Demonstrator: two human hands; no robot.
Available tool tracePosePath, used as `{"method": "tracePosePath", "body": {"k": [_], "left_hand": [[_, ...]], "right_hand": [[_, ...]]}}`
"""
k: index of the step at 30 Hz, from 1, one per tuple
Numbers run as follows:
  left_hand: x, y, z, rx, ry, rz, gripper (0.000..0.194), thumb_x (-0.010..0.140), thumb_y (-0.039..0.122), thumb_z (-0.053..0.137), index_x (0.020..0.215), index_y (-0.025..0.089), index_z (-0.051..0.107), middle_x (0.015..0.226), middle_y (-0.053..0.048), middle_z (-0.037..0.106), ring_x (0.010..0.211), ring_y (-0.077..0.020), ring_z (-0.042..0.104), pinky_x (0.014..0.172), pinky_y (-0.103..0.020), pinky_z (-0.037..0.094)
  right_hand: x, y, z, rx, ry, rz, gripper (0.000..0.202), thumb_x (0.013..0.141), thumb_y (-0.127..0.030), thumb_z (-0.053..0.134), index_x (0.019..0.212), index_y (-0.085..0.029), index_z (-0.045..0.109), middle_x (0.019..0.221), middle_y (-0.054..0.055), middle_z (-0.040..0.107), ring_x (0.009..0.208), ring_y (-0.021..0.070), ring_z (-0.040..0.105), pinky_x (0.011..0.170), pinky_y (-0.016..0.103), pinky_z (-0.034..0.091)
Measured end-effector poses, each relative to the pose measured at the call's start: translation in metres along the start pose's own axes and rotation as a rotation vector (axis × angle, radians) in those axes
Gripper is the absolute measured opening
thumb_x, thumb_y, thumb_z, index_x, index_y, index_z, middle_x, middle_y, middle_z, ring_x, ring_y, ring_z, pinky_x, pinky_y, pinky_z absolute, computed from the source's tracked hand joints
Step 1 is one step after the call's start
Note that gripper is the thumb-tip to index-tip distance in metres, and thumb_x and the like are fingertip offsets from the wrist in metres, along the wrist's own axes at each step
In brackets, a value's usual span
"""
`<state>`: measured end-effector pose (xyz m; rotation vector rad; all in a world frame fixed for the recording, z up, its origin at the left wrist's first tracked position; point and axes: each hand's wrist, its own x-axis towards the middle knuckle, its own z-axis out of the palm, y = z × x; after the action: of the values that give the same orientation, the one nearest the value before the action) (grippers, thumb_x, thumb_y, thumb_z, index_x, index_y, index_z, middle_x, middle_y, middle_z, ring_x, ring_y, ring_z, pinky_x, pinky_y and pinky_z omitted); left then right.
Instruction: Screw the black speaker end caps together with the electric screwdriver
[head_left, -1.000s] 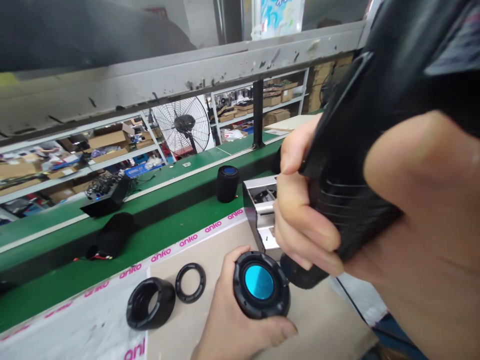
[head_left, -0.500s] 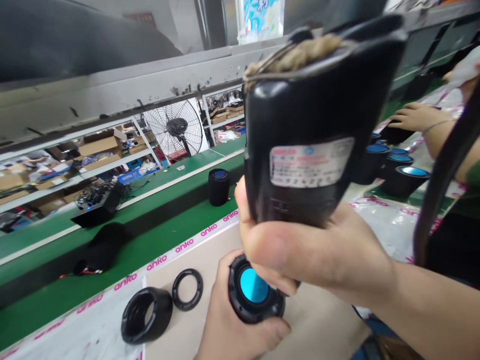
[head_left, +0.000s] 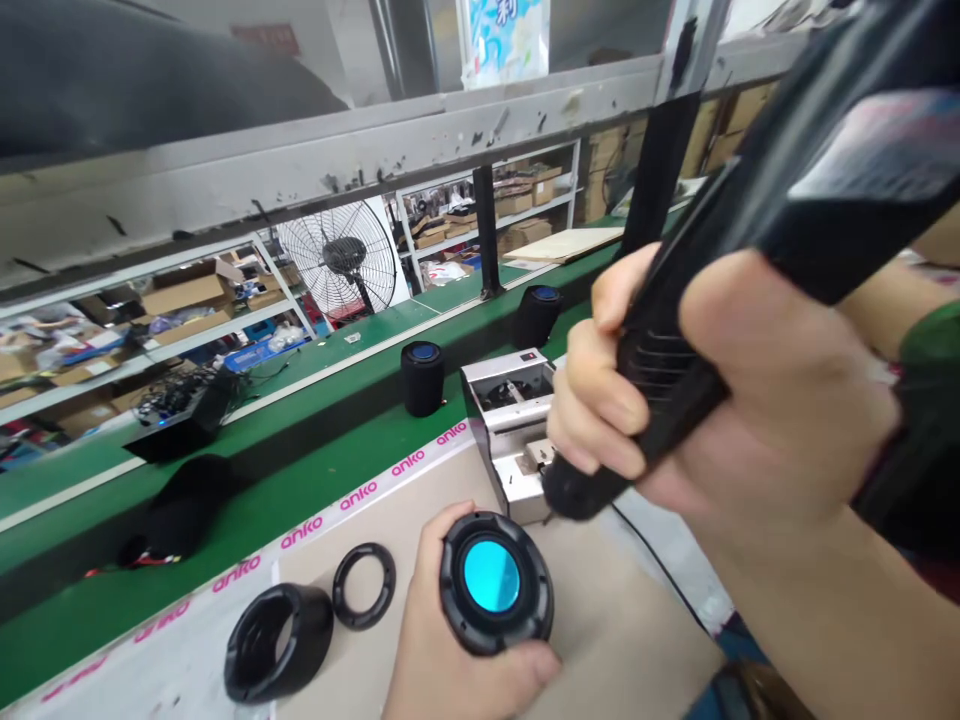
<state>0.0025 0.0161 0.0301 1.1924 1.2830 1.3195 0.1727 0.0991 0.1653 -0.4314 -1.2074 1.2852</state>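
Note:
My left hand [head_left: 450, 640] is wrapped round a black round speaker part [head_left: 496, 582] with a shiny blue disc facing up, low in the middle. In my right hand [head_left: 720, 380] is the grip of a large black power tool [head_left: 675, 350], raised at the right; its upper body, with a whitish label, runs out of the frame. The tool is apart from the speaker part. Left of my left hand a thin black ring [head_left: 343, 590] lies flat, and beside it sits a thick black ring-shaped housing [head_left: 311, 640].
A silver machine [head_left: 517, 480] stands behind the speaker part. Black cylinders with blue tops, one of them here [head_left: 422, 380], are on the green conveyor [head_left: 330, 445]. Further back are a fan [head_left: 345, 258] and shelves. Another person's arm [head_left: 900, 300] shows at the right.
My right hand has swung the power tool to the right and tilted it, away from the speaker part. The silver machine has come into view. My left hand still holds the speaker part.

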Motion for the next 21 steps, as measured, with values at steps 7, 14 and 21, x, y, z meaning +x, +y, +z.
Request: {"method": "tracePosePath", "body": {"k": [7, 14, 21], "left_hand": [[0.000, 0.001, 0.002, -0.027, 0.016, -0.089, 0.113, 0.040, 0.072, 0.098, 0.132, 0.022, 0.057, 0.127, -0.012, 0.071, 0.115, -0.0335, 0.070, 0.095, -0.038, 0.059], [-0.002, 0.004, 0.006, -0.048, 0.036, -0.114, 0.113, 0.038, 0.071, 0.099, 0.131, 0.022, 0.056, 0.124, -0.011, 0.072, 0.107, -0.0313, 0.072, 0.089, -0.035, 0.060], [0.001, 0.000, -0.001, -0.055, -0.029, -0.074, 0.107, 0.044, 0.058, 0.101, 0.133, 0.021, 0.056, 0.125, -0.011, 0.072, 0.114, -0.0320, 0.069, 0.099, -0.038, 0.055]], "right_hand": [[0.000, 0.063, -0.044, -0.160, 0.165, -0.066, 0.041, 0.079, -0.047, 0.092, 0.075, -0.019, 0.063, 0.052, -0.002, 0.055, 0.039, 0.0132, 0.048, 0.040, 0.026, 0.041], [0.002, 0.072, -0.049, -0.180, 0.171, 0.009, 0.040, 0.078, -0.041, 0.093, 0.071, -0.019, 0.060, 0.049, -0.002, 0.055, 0.040, 0.0128, 0.049, 0.041, 0.024, 0.041], [0.000, 0.043, -0.041, -0.048, 0.100, 0.070, 0.050, 0.075, -0.049, 0.094, 0.064, -0.018, 0.056, 0.049, -0.002, 0.052, 0.035, 0.0113, 0.045, 0.037, 0.024, 0.042]]}}
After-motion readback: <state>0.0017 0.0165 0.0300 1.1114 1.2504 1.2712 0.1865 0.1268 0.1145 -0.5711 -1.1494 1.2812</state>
